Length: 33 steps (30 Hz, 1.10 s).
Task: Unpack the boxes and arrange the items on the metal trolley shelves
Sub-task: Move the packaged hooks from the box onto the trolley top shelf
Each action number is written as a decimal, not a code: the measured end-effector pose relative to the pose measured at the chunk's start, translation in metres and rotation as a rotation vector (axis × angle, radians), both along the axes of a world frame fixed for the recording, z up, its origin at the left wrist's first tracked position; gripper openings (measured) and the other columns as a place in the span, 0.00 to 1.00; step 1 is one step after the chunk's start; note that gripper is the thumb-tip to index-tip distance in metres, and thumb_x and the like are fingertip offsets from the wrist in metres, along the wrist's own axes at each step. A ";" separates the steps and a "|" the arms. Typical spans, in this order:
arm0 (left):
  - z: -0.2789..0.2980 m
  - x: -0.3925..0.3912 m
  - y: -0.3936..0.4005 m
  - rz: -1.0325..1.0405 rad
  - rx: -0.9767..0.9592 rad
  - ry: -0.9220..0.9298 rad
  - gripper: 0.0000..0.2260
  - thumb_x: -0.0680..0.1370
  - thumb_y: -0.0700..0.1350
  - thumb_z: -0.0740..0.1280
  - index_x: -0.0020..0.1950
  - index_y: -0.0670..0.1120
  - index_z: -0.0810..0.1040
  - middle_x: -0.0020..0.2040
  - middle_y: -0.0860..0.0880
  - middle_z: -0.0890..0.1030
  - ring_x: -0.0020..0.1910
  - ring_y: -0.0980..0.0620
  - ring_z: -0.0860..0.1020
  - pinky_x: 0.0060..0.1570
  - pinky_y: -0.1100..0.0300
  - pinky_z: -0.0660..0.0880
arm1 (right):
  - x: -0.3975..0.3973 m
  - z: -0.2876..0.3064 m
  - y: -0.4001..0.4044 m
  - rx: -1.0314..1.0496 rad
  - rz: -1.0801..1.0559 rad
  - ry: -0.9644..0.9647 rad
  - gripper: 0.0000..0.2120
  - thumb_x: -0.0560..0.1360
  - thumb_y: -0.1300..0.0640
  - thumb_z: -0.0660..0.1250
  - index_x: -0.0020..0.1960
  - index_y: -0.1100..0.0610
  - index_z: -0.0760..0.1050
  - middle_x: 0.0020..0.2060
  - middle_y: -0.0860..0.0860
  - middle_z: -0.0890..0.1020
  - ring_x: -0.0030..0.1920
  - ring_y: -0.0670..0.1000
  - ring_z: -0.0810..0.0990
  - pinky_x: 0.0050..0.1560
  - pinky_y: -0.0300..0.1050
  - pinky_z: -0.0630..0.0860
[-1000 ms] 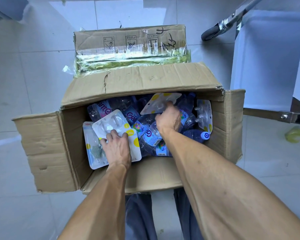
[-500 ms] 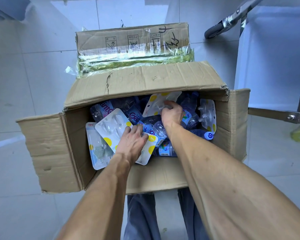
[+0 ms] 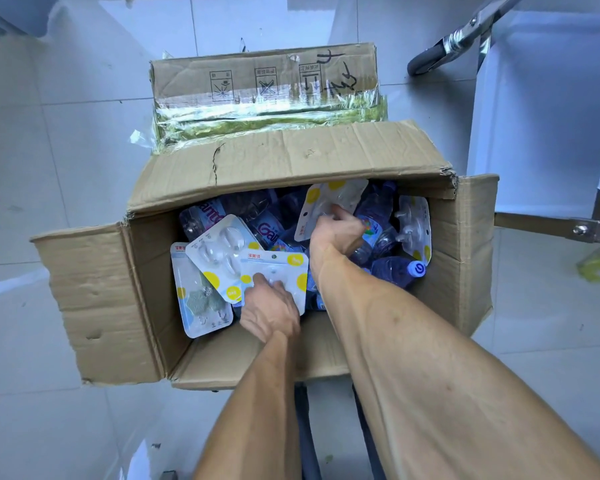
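Pale floor tiles (image 3: 49,161) surround the open cardboard box (image 3: 125,306) we reach into. Since half a second ago, our left hand (image 3: 271,313) has pulled a hook blister card (image 3: 278,271) up and now pinches it; our right hand (image 3: 336,230) still grips another hook card (image 3: 329,202) at the far side. Water bottles (image 3: 392,271) beneath are partly hidden, and the metal trolley (image 3: 471,26) is cut off top right.

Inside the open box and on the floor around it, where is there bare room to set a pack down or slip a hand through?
Inside the cardboard box nothing is bare: hook packs and water bottles cover it, with the left hand and right hand among them. Free patches: the floor tiles left of the box's left flap, and the tiles between its right wall and the trolley frame.
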State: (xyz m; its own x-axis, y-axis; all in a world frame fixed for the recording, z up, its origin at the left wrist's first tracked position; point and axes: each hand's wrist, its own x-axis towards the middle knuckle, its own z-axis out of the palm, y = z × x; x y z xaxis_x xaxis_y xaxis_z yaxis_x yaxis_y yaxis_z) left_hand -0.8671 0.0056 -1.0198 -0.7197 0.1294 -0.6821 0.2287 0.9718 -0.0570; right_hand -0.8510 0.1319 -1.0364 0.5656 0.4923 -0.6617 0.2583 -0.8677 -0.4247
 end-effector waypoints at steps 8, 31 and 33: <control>0.026 -0.032 0.031 0.303 0.251 0.115 0.11 0.76 0.43 0.64 0.55 0.39 0.69 0.42 0.40 0.76 0.42 0.40 0.73 0.41 0.53 0.63 | 0.018 0.032 -0.017 0.022 0.743 -0.343 0.14 0.77 0.62 0.64 0.58 0.51 0.80 0.50 0.55 0.82 0.52 0.59 0.79 0.44 0.48 0.70; 0.008 -0.044 0.006 -0.528 0.252 0.084 0.18 0.71 0.34 0.65 0.60 0.40 0.75 0.66 0.41 0.71 0.61 0.39 0.70 0.53 0.48 0.71 | 0.070 0.020 -0.052 -0.336 0.915 -0.473 0.12 0.77 0.58 0.64 0.59 0.59 0.77 0.54 0.56 0.81 0.54 0.57 0.81 0.48 0.47 0.75; -0.002 -0.050 0.017 -0.662 0.301 0.063 0.20 0.69 0.32 0.65 0.60 0.40 0.75 0.69 0.41 0.70 0.64 0.39 0.68 0.54 0.48 0.71 | 0.073 0.013 -0.054 -0.335 0.894 -0.465 0.13 0.78 0.58 0.63 0.61 0.60 0.75 0.56 0.57 0.80 0.55 0.58 0.81 0.50 0.48 0.75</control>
State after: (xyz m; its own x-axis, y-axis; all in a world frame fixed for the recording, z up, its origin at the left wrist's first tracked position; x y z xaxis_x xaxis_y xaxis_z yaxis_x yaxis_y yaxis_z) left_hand -0.9172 0.0231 -1.0214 -0.4628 0.7262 -0.5084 0.7787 0.6070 0.1583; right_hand -0.7780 0.0775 -1.0230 0.3206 0.6867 -0.6525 0.9357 -0.3368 0.1053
